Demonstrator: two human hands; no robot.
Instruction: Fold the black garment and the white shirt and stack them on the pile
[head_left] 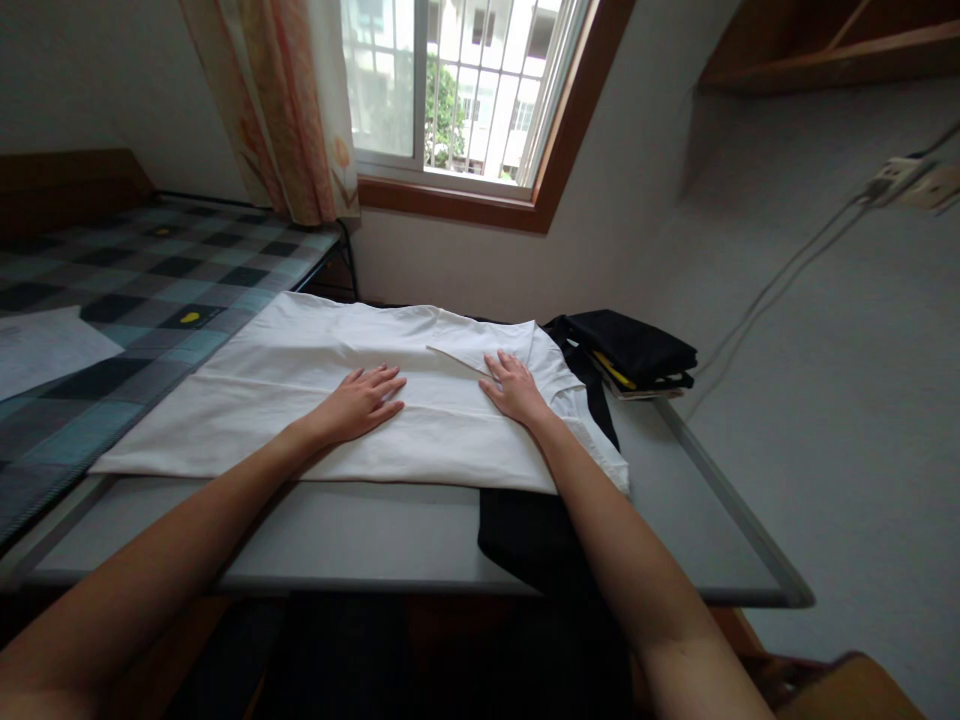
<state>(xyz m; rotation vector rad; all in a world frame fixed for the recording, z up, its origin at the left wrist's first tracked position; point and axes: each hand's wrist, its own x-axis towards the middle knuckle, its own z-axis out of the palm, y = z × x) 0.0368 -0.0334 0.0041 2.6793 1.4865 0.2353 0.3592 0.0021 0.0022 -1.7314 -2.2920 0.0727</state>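
Note:
A white shirt [255,425] lies spread flat across the table, its collar end to the right and its hem reaching the bed side at left. My left hand [364,402] rests palm down on the middle of the cloth, fingers stretched out. Closer to the collar end, my right hand [514,388] also presses flat, beside a folded-over pointed flap of the same cloth. Neither hand grips anything. Dark cloth [517,520] shows from under the shirt at the right and hangs over the table's front edge.
The grey-white table [360,535] has a grey rim. A black folded bag or cloth [630,345] sits on papers at its back right. A checked bed [247,275] with a paper sheet [52,345] adjoins at left. Cords [780,265] run down the right wall from a socket.

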